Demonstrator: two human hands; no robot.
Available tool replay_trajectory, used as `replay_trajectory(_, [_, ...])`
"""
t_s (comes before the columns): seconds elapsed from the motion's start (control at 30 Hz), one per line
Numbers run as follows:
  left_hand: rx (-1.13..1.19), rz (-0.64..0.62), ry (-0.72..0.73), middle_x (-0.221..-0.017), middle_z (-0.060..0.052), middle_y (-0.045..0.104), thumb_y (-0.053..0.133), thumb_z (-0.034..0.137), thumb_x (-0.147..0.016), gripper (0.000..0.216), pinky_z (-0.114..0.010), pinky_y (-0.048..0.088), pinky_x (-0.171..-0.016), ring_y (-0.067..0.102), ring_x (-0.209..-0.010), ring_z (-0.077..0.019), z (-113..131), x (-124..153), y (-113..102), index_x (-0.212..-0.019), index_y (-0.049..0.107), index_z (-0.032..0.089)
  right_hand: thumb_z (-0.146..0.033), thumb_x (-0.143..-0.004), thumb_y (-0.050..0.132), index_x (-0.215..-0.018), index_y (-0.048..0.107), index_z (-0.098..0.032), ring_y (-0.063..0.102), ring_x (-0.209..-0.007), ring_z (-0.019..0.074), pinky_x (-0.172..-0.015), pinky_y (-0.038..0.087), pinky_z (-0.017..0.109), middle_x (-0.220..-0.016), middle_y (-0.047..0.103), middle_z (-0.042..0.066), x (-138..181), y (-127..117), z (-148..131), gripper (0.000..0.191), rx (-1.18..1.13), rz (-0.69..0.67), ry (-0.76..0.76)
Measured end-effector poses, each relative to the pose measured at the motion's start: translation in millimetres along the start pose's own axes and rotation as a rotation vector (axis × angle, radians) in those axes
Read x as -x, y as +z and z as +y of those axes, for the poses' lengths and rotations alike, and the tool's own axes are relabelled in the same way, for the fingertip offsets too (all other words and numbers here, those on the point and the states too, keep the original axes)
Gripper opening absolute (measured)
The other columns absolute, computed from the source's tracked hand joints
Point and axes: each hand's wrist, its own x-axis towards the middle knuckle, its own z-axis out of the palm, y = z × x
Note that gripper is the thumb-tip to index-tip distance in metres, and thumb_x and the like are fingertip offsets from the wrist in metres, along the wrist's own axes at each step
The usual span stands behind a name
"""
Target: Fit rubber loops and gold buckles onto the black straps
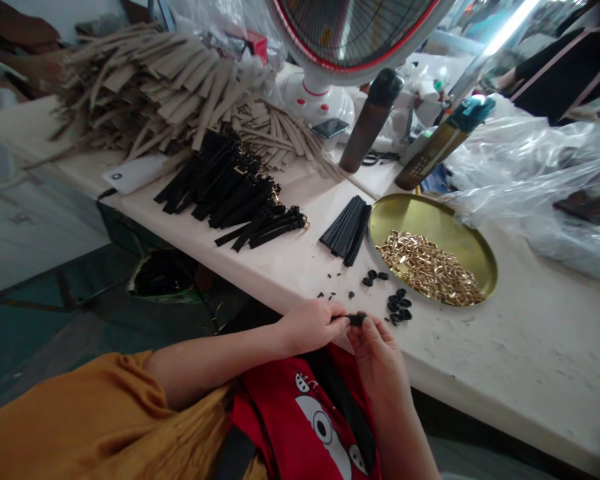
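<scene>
At the table's front edge, my left hand [310, 327] and my right hand [377, 343] meet with fingers closed on a black strap [356, 320]. Only a short dark stretch of it shows between my fingertips; the rest is hidden. Just beyond my right hand lie several small black loops [399, 305]. A bundle of black strips [347, 230] rests farther back, beside a round gold tray [487, 267] that holds a heap of small gold-coloured metal buckles [433, 270].
Black straps with buckles [250, 193] lie in a pile to the left, before a big heap of beige strips [155, 87]. A fan [325, 100], two bottles [373, 120] and plastic bags [540, 173] stand behind. Below the table is an open bag [163, 273].
</scene>
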Motion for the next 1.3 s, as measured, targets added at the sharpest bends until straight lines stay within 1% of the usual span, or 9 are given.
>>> replay_trajectory(0.2, [0.025,0.004,-0.007,-0.078,-0.002,0.062,0.037,0.03,-0.084,0.025,-0.022,0.038,-0.064,0.055,-0.072,-0.0139,0,0,3,-0.082,0.058,0.017,-0.025,-0.066,0.071,-0.072,0.06,-0.022,0.057,-0.064,0.0083,-0.064,0.047,0.021,-0.072,0.062,-0.004,8,8,5,0.012,-0.127,-0.053,0.067])
replay_trajectory(0.27, [0.068,-0.028,-0.012,-0.082,-0.002,0.062,0.04,0.027,-0.083,0.02,-0.023,0.04,-0.065,0.055,-0.074,-0.0144,2,2,2,-0.09,0.055,0.017,-0.024,-0.068,0.069,-0.072,0.059,-0.021,0.055,-0.062,0.0083,-0.062,0.047,0.021,-0.07,0.061,-0.004,9,8,6,0.011,-0.108,-0.042,0.041])
replay_trajectory(0.4, [0.131,-0.045,-0.029,-0.087,-0.003,0.063,0.04,0.019,-0.079,0.028,-0.024,0.042,-0.069,0.057,-0.078,-0.0145,6,7,0,-0.107,0.045,0.017,-0.025,-0.07,0.068,-0.076,0.06,-0.021,0.054,-0.059,0.0083,-0.059,0.045,0.02,-0.069,0.061,-0.003,14,9,8,0.011,-0.075,-0.035,-0.001])
replay_trajectory(0.53, [0.137,-0.002,-0.06,-0.084,-0.003,0.063,0.04,0.02,-0.079,0.022,-0.025,0.043,-0.07,0.057,-0.077,-0.0142,7,8,-1,-0.101,0.043,0.017,-0.029,-0.071,0.066,-0.082,0.062,-0.021,0.058,-0.072,0.0126,-0.07,0.046,0.026,-0.079,0.064,0.0,21,14,7,0.014,0.005,-0.06,-0.004])
replay_trajectory(0.7, [0.183,-0.044,-0.12,-0.079,0.0,0.064,0.046,0.028,-0.078,0.021,-0.024,0.043,-0.064,0.056,-0.067,-0.012,4,9,-7,-0.096,0.042,0.018,-0.048,-0.077,0.054,-0.078,0.064,-0.02,0.055,-0.064,0.0134,-0.065,0.046,0.027,-0.075,0.063,0.002,22,7,2,0.03,-0.014,-0.106,-0.066])
replay_trajectory(0.8, [0.138,-0.037,-0.127,-0.08,-0.001,0.063,0.048,0.033,-0.077,0.023,-0.024,0.042,-0.064,0.057,-0.069,-0.013,3,9,-9,-0.093,0.044,0.018,-0.041,-0.073,0.062,-0.083,0.062,-0.023,0.055,-0.067,0.0135,-0.067,0.045,0.027,-0.077,0.062,0.0,19,2,2,0.02,0.04,-0.144,0.029])
replay_trajectory(0.9, [0.052,-0.025,-0.112,-0.082,-0.002,0.062,0.046,0.034,-0.079,0.02,-0.025,0.042,-0.066,0.057,-0.076,-0.0153,2,7,-9,-0.092,0.047,0.018,-0.041,-0.073,0.063,-0.092,0.06,-0.024,0.052,-0.063,0.0127,-0.065,0.044,0.026,-0.071,0.058,-0.002,15,-1,3,0.026,0.102,-0.206,0.151])
replay_trajectory(1.1, [-0.087,-0.081,-0.078,-0.079,-0.002,0.062,0.047,0.033,-0.079,0.018,-0.024,0.039,-0.062,0.056,-0.071,-0.0157,1,-2,-9,-0.087,0.053,0.018,-0.039,-0.068,0.067,-0.081,0.06,-0.02,0.046,-0.057,0.0113,-0.056,0.042,0.023,-0.064,0.051,-0.002,6,-7,2,0.024,0.042,-0.298,0.354])
replay_trajectory(1.3, [-0.008,-0.158,-0.086,-0.078,0.0,0.062,0.05,0.031,-0.077,0.017,-0.021,0.038,-0.06,0.055,-0.069,-0.0128,-1,-5,-15,-0.083,0.058,0.017,-0.039,-0.065,0.069,-0.075,0.057,-0.02,0.051,-0.064,0.0142,-0.062,0.045,0.027,-0.07,0.056,0.0,6,-6,-2,0.024,0.054,-0.233,0.244])
